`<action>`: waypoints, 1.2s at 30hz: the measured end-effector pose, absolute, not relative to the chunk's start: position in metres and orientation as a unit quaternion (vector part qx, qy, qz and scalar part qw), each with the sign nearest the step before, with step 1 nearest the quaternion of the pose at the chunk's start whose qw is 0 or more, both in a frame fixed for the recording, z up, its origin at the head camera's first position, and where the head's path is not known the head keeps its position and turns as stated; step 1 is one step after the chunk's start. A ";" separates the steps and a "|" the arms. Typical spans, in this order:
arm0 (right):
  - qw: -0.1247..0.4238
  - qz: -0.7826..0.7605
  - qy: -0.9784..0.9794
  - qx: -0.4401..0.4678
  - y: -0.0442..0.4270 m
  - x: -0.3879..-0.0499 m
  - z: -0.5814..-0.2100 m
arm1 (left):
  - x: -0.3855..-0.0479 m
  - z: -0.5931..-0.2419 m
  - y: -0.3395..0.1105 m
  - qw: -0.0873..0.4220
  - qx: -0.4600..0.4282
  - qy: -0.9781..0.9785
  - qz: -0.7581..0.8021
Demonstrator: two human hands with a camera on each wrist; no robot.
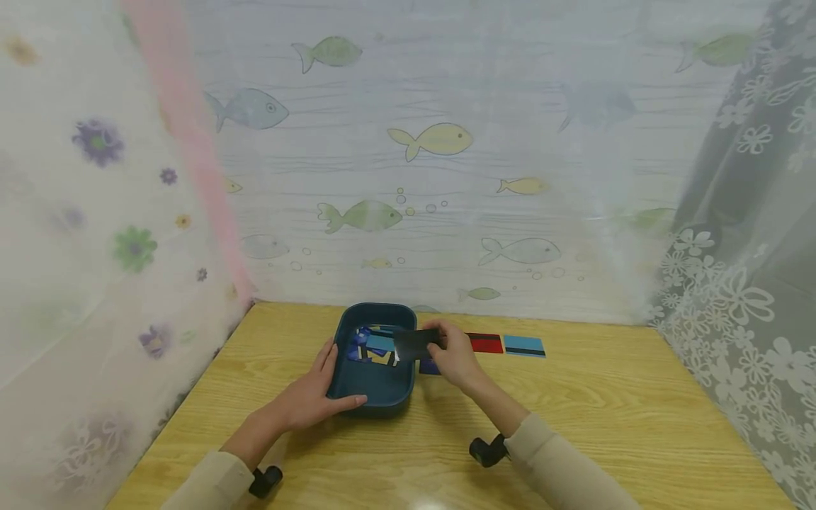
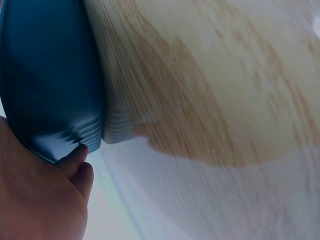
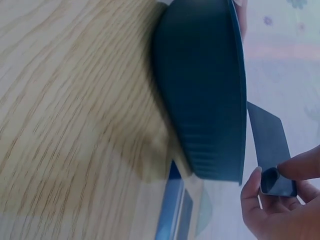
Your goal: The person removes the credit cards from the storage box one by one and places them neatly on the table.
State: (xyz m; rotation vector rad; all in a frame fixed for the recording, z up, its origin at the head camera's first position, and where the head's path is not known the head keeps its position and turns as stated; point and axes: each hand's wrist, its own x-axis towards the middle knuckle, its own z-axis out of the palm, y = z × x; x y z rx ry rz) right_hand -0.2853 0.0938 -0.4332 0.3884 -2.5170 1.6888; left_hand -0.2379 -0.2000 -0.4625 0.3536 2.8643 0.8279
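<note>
A dark blue bin (image 1: 376, 389) stands on the wooden table, with several cards (image 1: 380, 343) lying inside it. My left hand (image 1: 302, 397) holds the bin's left and near sides, fingers along the outer wall and thumb at the near rim; the left wrist view shows the hand (image 2: 45, 195) against the bin (image 2: 55, 65). Pinched between thumb and fingers of my right hand (image 1: 455, 358) is a dark card (image 1: 414, 344), over the bin's right rim. In the right wrist view the card (image 3: 270, 140) is beside the rim, its near end in the fingers (image 3: 302, 165).
Right of the bin, a red card (image 1: 486, 343) and a light blue card (image 1: 525, 346) with a black stripe lie in a row. A dark blue card (image 1: 429, 366) lies close to the bin, partly behind my right hand. Printed curtains stand behind and beside the table.
</note>
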 end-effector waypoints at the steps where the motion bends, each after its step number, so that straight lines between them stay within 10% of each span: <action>1: 0.042 0.553 -0.823 0.124 0.096 -0.286 -0.433 | -0.238 -0.463 -0.200 0.069 0.118 0.951 0.276; 36: 0.012 0.542 -0.839 0.052 0.183 -0.282 -0.446 | -0.240 -0.459 -0.200 0.076 0.114 0.949 0.284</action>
